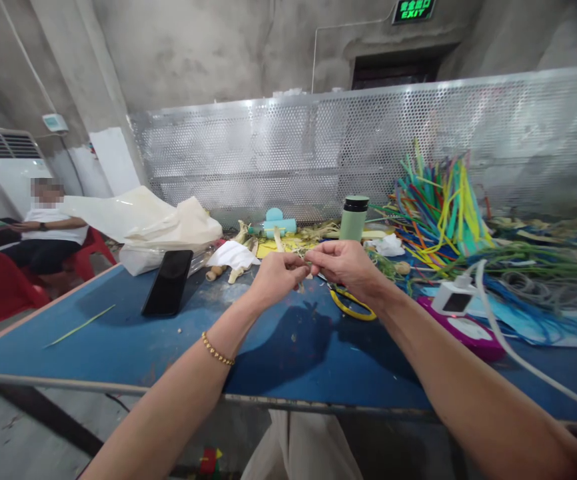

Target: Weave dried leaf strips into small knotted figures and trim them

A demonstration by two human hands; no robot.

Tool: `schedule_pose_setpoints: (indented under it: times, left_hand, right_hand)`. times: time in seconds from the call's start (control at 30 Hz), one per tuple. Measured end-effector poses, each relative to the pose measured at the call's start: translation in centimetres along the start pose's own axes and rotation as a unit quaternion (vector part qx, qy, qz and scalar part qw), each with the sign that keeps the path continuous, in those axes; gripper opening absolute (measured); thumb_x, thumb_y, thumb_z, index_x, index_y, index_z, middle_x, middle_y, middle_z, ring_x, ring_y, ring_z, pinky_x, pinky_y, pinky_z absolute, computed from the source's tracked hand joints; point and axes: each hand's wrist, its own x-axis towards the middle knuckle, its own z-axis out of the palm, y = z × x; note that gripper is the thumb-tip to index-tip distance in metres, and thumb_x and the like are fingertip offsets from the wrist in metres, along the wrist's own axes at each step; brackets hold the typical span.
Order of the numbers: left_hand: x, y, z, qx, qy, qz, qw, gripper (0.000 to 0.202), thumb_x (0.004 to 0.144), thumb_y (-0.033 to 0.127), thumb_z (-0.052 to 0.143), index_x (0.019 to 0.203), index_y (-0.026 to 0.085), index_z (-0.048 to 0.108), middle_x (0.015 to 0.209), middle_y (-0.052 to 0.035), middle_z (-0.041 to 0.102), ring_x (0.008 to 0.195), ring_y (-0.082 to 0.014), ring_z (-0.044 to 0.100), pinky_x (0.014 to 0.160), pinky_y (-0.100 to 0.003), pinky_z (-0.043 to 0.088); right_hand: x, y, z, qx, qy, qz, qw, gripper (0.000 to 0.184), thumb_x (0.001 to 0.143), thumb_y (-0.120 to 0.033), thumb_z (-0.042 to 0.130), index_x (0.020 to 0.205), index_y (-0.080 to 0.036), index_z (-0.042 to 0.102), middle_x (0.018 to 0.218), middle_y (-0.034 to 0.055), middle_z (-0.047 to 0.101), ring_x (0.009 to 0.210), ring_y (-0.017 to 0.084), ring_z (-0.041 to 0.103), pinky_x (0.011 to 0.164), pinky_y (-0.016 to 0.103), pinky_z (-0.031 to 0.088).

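Note:
My left hand (279, 279), a gold bead bracelet (217, 349) on its wrist, is closed above the blue table. A pale, stick-like piece (278, 241) shows above its fingers, apparently held in them. Close against it, my right hand (344, 265) is pinched, fingertips almost meeting the left ones. What lies between the fingertips is small, pale and partly hidden, so I cannot tell its kind. Yellow-handled scissors (352, 307) lie beneath my right hand, their blades largely covered. Behind that hand stands a green bottle (353, 217) with a black lid.
A black phone (167, 283) and a white plastic bag (168, 223) are on the left. Coloured strips (443, 207) pile up at the back right, near a magenta power strip (463, 330) with a white cable. A perforated metal screen (268, 153) backs the table (178, 353). A person sits far left.

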Motion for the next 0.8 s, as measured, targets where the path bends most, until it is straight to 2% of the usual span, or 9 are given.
schedule_pose_setpoints:
  times: [0.1,0.2,0.27,0.33,0.43,0.57,0.7,0.8]
  left_hand:
    - [0.2,-0.2,-0.1,-0.056,0.018,0.003,0.998,0.017,0.077,0.022,0.062,0.062,0.014,0.065,0.048,0.0006,0.055,0.044,-0.0092,0.050,0.046,-0.021,0.037]
    - [0.5,-0.4,-0.2,-0.118,0.042,-0.009,0.992,0.016,0.074,0.025,0.067,0.064,0.013,0.065,0.052,-0.0001,0.057,0.045,-0.0094,0.051,0.047,-0.022,0.039]
    - [0.5,-0.4,-0.2,-0.151,0.048,-0.020,0.987,0.014,0.072,0.025,0.069,0.067,0.012,0.066,0.056,-0.0009,0.060,0.046,-0.0093,0.052,0.048,-0.023,0.041]
    - [0.6,-0.3,-0.2,-0.165,0.050,-0.027,0.985,0.012,0.071,0.023,0.069,0.068,0.012,0.067,0.059,-0.0013,0.061,0.046,-0.0090,0.052,0.048,-0.023,0.042]
    - [0.5,-0.2,-0.2,-0.161,0.052,-0.026,0.985,0.009,0.071,0.020,0.068,0.070,0.011,0.068,0.058,-0.0016,0.062,0.047,-0.0089,0.051,0.048,-0.023,0.042]
    - [0.4,-0.2,-0.3,-0.158,0.058,-0.025,0.985,0.009,0.070,0.018,0.069,0.074,0.010,0.070,0.058,-0.0020,0.062,0.047,-0.0091,0.052,0.050,-0.023,0.041]
    - [0.3,0.0,-0.3,-0.172,0.067,-0.028,0.982,0.010,0.068,0.018,0.072,0.075,0.011,0.069,0.056,-0.0012,0.062,0.048,-0.0095,0.052,0.051,-0.024,0.041]
    - [0.2,0.2,-0.2,-0.183,0.068,-0.032,0.980,0.012,0.067,0.019,0.073,0.075,0.012,0.068,0.056,-0.0003,0.060,0.048,-0.0093,0.052,0.050,-0.023,0.040]
  right_hand:
    - [-0.2,-0.1,-0.4,-0.097,-0.012,-0.078,0.992,0.037,0.082,-0.048,0.061,0.070,-0.014,0.072,0.043,-0.0013,0.048,0.043,0.009,0.038,0.044,0.025,0.028]
    - [0.0,0.1,-1.0,-0.216,0.070,-0.180,0.957,0.027,0.082,-0.039,0.063,0.074,-0.016,0.074,0.065,0.0043,0.064,0.057,0.013,0.049,0.051,0.026,0.034]
    - [0.3,0.4,-1.2,-0.252,0.101,-0.204,0.941,0.021,0.081,-0.034,0.064,0.077,-0.016,0.074,0.078,0.0068,0.069,0.065,0.015,0.054,0.056,0.027,0.037]
    - [0.5,0.6,-1.1,-0.256,0.073,-0.196,0.944,0.019,0.082,-0.031,0.062,0.081,-0.016,0.074,0.081,0.0068,0.071,0.068,0.016,0.057,0.060,0.027,0.039]
    - [0.5,0.9,-0.7,-0.257,0.029,-0.172,0.951,0.019,0.083,-0.029,0.060,0.079,-0.016,0.073,0.072,0.0047,0.069,0.064,0.015,0.056,0.061,0.027,0.039]
    - [0.4,1.2,-0.5,-0.252,0.041,-0.157,0.954,0.019,0.080,-0.030,0.063,0.073,-0.014,0.070,0.065,0.0036,0.065,0.061,0.014,0.053,0.058,0.026,0.037]
    - [0.5,1.4,-0.7,-0.217,0.004,-0.145,0.965,0.021,0.081,-0.031,0.061,0.072,-0.014,0.071,0.064,0.0020,0.062,0.059,0.013,0.049,0.056,0.025,0.035]
    - [0.8,1.6,-0.8,-0.210,0.033,-0.151,0.965,0.020,0.081,-0.030,0.061,0.078,-0.014,0.073,0.069,0.0026,0.063,0.059,0.012,0.048,0.056,0.026,0.034]
